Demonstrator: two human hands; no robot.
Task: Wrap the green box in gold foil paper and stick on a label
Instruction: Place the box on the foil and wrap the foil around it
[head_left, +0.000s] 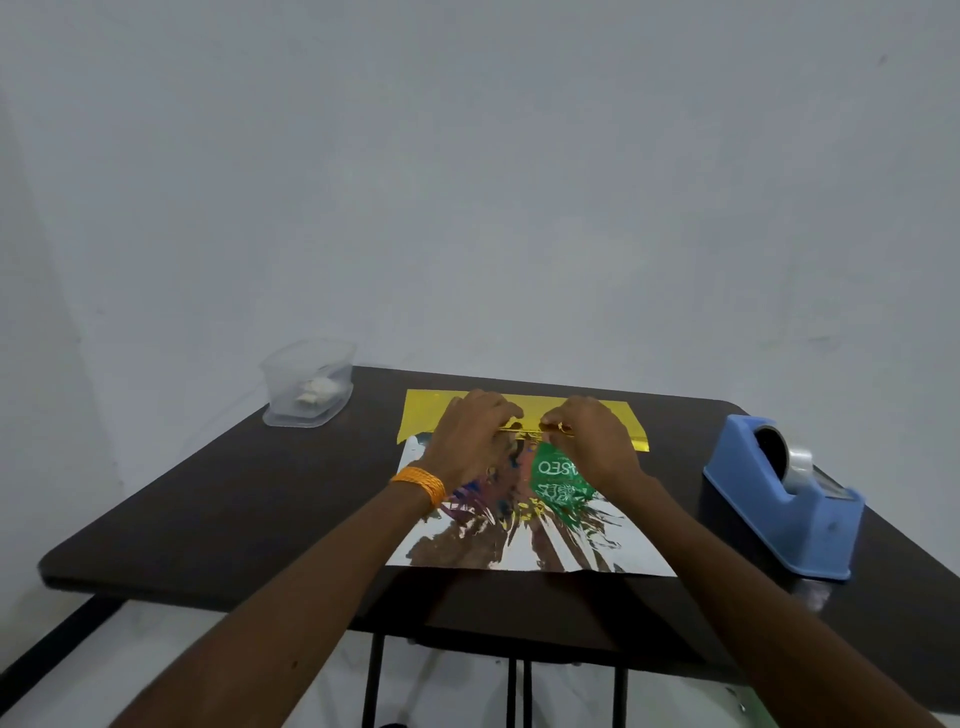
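A sheet of gold foil paper (587, 415) lies on the dark table (218, 509), its silver mirror side (519, 551) turned up towards me. The green box itself is hidden under my hands; only its green reflection with mirrored lettering (558, 480) shows in the silver side. My left hand (470, 441), with an orange band at the wrist, lies on top with fingers curled over the folded gold edge. My right hand (592, 441) pinches that same gold edge at the middle.
A blue tape dispenser (779, 493) stands at the right of the table. A clear plastic tub (306, 382) with small white pieces inside sits at the back left corner. A plain wall rises behind the table.
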